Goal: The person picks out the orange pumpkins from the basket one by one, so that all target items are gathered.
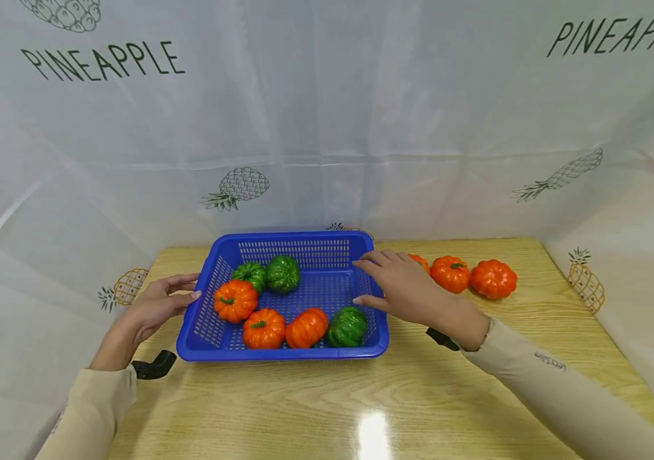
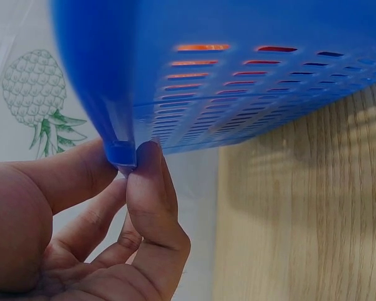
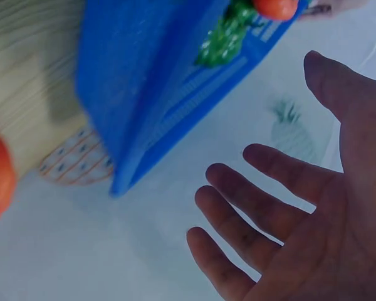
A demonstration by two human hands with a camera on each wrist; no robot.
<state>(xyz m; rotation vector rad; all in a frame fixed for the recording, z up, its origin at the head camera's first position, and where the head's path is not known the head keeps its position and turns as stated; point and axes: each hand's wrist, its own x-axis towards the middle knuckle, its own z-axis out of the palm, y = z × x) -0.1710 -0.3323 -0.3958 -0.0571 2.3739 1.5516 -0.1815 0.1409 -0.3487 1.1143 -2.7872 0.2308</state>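
My left hand [image 1: 151,308] pinches the left rim of a blue plastic basket [image 1: 280,355], and the left wrist view shows thumb and fingers meeting on that rim. Over the basket's right rim hovers my right hand [image 1: 404,284], its fingers spread and nothing in its grasp. Inside the basket lie three orange pumpkins, one at the left [image 1: 236,301] and two along the front [image 1: 264,328]. Three green pumpkins share it: two toward the back left [image 1: 283,274] and one in the front right corner [image 1: 347,326].
To the right of the basket, three more orange pumpkins [image 1: 494,279] sit in a row on the wooden table [image 1: 280,409]; the nearest to the basket is partly hidden behind my right hand. A pineapple-printed white sheet [image 1: 315,115] hangs behind and beside the table.
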